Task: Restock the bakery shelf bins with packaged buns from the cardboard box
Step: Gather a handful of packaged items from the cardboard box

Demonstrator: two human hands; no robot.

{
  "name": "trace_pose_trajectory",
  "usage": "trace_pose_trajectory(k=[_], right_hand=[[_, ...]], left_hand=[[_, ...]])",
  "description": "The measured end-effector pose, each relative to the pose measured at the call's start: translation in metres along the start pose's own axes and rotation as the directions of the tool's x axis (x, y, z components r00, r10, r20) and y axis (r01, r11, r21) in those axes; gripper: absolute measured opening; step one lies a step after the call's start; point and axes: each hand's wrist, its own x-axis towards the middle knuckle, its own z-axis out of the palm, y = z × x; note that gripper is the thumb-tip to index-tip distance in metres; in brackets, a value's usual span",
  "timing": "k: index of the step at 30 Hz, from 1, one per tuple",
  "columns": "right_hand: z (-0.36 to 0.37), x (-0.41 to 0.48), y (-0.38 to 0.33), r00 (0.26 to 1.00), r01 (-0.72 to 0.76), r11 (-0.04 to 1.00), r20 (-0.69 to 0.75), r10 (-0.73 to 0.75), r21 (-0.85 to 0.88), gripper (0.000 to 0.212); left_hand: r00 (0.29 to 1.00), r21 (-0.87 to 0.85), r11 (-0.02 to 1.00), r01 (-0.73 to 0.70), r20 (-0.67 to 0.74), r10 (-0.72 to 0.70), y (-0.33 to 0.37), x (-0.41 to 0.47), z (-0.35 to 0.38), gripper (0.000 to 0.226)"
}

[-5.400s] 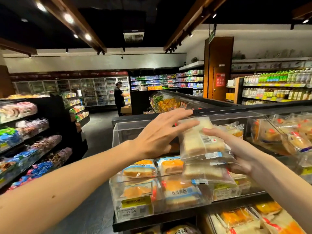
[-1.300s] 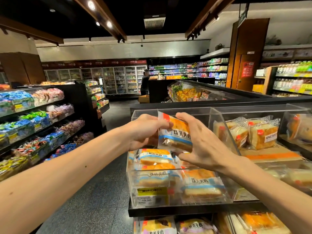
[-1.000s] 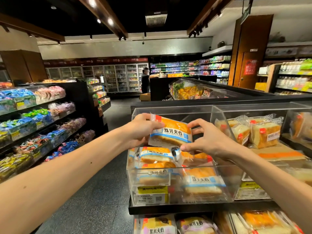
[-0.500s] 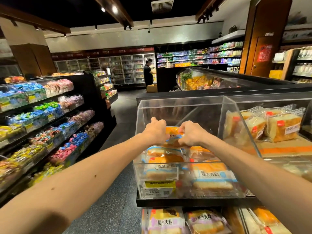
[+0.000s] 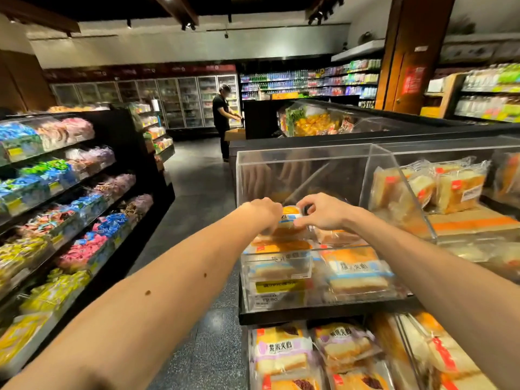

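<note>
Both hands reach into a clear acrylic bin (image 5: 304, 164) on the upper shelf. Between them is an orange-and-white packaged bun (image 5: 289, 220), low in the bin on top of other packs. My left hand (image 5: 264, 212) grips its left end with curled fingers. My right hand (image 5: 320, 212) pinches its right end. Several similar bun packs (image 5: 357, 274) fill the front of the bin. The cardboard box is out of view.
A neighbouring bin to the right holds bread packs (image 5: 439, 187). A lower shelf carries purple-labelled buns (image 5: 284, 353). Candy shelves (image 5: 56, 206) line the left side of the aisle. A person in black (image 5: 222, 114) stands far down the aisle.
The bun pack was held up above the bin a second ago; both hands have lowered it down into the bin onto the other packs. The view has tilted a little downward.
</note>
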Motion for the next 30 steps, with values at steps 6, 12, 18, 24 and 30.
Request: trace_pose_trajectory(k=[6, 12, 18, 24, 30], right_hand=[[-0.015, -0.051, -0.007, 0.976, 0.067, 0.988, -0.213, -0.037, 0.136, 0.019], [-0.011, -0.14, -0.05, 0.882, 0.367, 0.9, -0.395, -0.256, 0.236, 0.011], [0.112, -0.231, -0.101, 0.767, 0.641, 0.725, -0.176, -0.617, 0.252, 0.029], [0.286, -0.341, -0.168, 0.484, 0.798, 0.544, 0.26, -0.835, 0.261, 0.05], [0.413, -0.439, -0.23, 0.19, 0.86, 0.411, 0.558, -0.808, 0.302, 0.051]], left_hand=[[0.948, -0.196, 0.973, -0.126, -0.312, 0.06, 0.005, -0.051, -0.031, 0.024], [0.82, -0.3, 0.948, -0.11, -0.567, -0.084, -0.006, -0.178, -0.055, 0.018], [0.838, -0.258, 0.934, 0.247, -0.428, -0.339, -0.021, -0.368, 0.035, 0.027], [0.716, -0.128, 0.727, 0.674, -0.129, -0.686, -0.001, -0.581, 0.184, 0.046], [0.268, -0.187, 0.219, 0.958, 0.307, -0.913, 0.052, -0.738, 0.304, 0.047]])
